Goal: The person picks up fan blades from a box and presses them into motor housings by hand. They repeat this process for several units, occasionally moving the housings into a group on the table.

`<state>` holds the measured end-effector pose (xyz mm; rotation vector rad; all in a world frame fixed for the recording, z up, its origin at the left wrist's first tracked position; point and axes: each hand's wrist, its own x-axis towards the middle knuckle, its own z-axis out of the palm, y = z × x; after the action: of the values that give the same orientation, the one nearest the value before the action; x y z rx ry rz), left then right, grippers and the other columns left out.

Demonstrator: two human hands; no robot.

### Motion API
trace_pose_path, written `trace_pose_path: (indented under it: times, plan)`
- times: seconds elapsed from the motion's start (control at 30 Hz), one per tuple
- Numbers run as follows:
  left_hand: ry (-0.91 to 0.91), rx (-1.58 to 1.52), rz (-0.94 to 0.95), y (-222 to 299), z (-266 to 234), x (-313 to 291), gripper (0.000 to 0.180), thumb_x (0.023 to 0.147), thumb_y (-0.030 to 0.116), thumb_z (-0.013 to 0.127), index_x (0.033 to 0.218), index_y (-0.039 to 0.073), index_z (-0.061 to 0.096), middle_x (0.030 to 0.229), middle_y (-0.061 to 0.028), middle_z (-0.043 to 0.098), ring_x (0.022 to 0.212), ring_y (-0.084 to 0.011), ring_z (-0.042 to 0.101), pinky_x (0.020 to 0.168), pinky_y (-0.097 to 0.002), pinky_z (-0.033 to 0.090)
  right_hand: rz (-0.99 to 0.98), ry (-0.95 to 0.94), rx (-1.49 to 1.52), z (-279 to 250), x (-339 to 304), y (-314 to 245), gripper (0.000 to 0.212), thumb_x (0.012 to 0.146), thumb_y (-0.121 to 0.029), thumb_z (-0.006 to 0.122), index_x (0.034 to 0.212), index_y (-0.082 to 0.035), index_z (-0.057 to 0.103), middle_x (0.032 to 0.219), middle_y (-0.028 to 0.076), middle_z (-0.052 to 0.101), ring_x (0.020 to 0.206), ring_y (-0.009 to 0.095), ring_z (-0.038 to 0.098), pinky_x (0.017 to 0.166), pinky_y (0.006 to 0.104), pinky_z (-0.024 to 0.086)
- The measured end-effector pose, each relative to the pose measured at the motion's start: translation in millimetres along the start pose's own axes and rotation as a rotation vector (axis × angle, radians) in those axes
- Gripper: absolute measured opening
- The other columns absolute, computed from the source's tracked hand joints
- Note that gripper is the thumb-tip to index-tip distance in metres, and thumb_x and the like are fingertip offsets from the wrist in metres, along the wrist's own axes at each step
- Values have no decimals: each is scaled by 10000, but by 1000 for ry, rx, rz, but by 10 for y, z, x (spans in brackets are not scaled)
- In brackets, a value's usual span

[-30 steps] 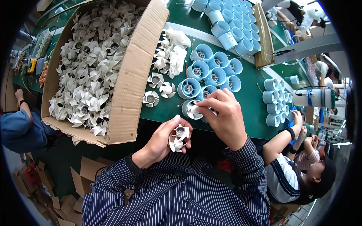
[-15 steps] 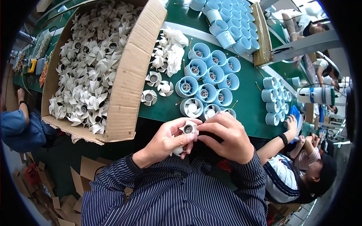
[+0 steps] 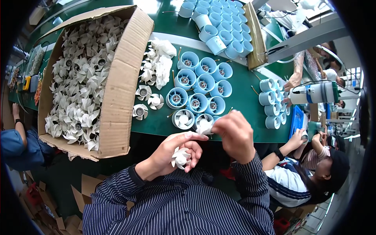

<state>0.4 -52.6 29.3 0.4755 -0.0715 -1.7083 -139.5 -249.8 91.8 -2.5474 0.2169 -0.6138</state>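
Note:
My left hand (image 3: 169, 154), palm turned up with the fingers curled, cradles a white fan impeller (image 3: 181, 158). Between the fingertips of my right hand (image 3: 236, 135) is a second white impeller (image 3: 204, 127), just at the near edge of a light blue round housing (image 3: 203, 116). Whether that impeller touches the housing cannot be made out. To its left, another blue housing (image 3: 183, 118) has a white impeller inside. Behind these stand several blue housings with motors showing in them, such as one blue housing (image 3: 176, 98).
A large cardboard box (image 3: 119, 86) full of white impellers stands at the left. Loose impellers (image 3: 143, 92) and a crumpled white bag (image 3: 162, 66) lie beside it. More blue housings (image 3: 229, 27) are stacked farther back. A co-worker (image 3: 288, 176) sits at the right, near a blue tray (image 3: 297, 121).
My hands have come apart. The right one has moved forward to the nearest housings with an impeller, while the left stays near my body holding another. The view has shifted slightly.

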Motion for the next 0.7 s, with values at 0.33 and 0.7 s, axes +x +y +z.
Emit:
trace_pose_path:
  times: [0.33, 0.7]
  plan:
    - [49, 19, 2, -100, -79, -26, 458, 1093, 268, 627, 1411, -59, 576, 1149, -157, 705, 1063, -264, 725, 908, -413, 626, 375, -26, 0, 2, 135, 491, 98, 973, -70, 734, 989, 18, 695, 893, 141, 637, 775, 299, 615, 713, 383, 486]
    - [83, 223, -14, -40, -96, -95, 463, 1040, 291, 781, 1337, -24, 617, 1115, -111, 713, 915, -188, 738, 701, -288, 588, 264, 52, -85, 17, 190, 399, 54, 931, -84, 775, 940, -31, 768, 875, 108, 667, 839, 303, 625, 743, 411, 492]
